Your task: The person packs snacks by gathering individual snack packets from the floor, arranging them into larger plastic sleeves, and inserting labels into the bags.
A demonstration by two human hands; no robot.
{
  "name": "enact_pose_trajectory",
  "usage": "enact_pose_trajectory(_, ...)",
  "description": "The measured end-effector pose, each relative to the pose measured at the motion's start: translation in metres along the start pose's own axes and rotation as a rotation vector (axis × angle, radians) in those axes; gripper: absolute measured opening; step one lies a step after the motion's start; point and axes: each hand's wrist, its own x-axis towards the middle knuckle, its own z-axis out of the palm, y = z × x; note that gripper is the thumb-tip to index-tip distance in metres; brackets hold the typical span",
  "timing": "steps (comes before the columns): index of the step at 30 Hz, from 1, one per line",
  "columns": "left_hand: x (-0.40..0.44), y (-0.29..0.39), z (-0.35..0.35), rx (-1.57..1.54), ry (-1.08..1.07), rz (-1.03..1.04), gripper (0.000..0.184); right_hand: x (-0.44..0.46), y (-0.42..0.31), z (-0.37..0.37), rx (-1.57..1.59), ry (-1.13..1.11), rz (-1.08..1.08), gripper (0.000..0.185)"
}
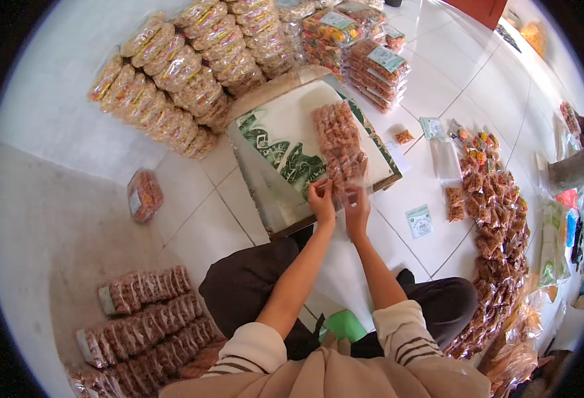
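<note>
Pinching the near edge of a pack (340, 142), the left hand (322, 199) and the right hand (357, 205) work side by side, each with its fingers closed on the clear plastic. The pack (long, see-through, filled with rows of brown snacks) lies on top of a box (255, 192) whose cover shows white and green print, its near end towards the person.

The box stands on the tiled floor (186, 222) just ahead of the person's bent legs. Beyond it, to the left, bagged noodle-like rounds (173, 66) are stacked in rows against the wall; a stack of flat packs (378, 73) stands past its far right corner. Right of the box lie a clear sleeve (445, 159), a printed label (419, 221) and a small bag (454, 203), with a long heap of filled bags (497, 225) further right. One lone packet (145, 194) sits by the left wall, and more long rolls (139, 325) lie at lower left.
</note>
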Motion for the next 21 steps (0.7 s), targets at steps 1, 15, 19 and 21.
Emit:
enact_pose_trajectory(1,-0.003,0.001,-0.002,-0.008,-0.011,0.06,0.017,-0.003,0.002,0.001,0.085,-0.053,0.133,0.019)
enact_pose_trajectory(15,-0.007,0.009,-0.034,0.225,-0.321,0.145,0.019,0.008,-0.001,0.023,-0.01,-0.028,0.117,0.014)
enact_pose_trajectory(19,-0.01,0.016,-0.035,0.156,-0.25,0.11,0.019,-0.011,0.002,0.021,0.112,-0.114,-0.074,0.031)
enact_pose_trajectory(21,-0.012,0.018,-0.039,0.156,-0.259,0.088,0.021,-0.012,0.005,0.018,0.095,-0.173,-0.065,0.033)
